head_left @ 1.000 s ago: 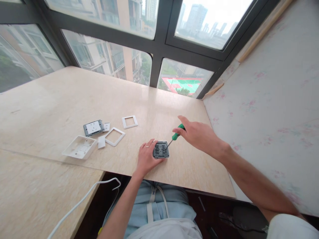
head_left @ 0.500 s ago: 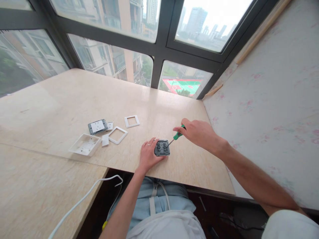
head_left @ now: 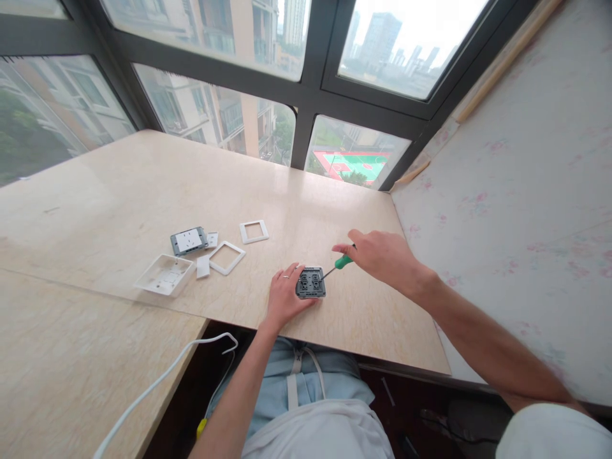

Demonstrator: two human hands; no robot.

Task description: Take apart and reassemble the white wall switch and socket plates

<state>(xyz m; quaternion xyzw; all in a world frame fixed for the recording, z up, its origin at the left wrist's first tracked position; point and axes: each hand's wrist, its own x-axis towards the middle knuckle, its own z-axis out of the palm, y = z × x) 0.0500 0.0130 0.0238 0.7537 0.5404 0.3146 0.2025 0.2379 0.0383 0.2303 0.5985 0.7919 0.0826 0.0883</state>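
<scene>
**Screwdriver slanting onto a small grey module near the counter's front edge**

From where I stand, the person's left hand (head_left: 287,293) grips a small, grey, rectangular plastic module (head_left: 310,284), fingers over its left side, thumb along the near edge. It lies on a beige, marble-patterned counter (head_left: 377,325). The right hand (head_left: 385,255) is closed around a green-handled screwdriver with a thin metal shaft (head_left: 343,261), its tip at the module's right side; I can't tell whether it sits in a screw. To do this well, I'd bring the shaft more upright, press while turning, and brace the module firmly, fingers clear of any slip.
</scene>
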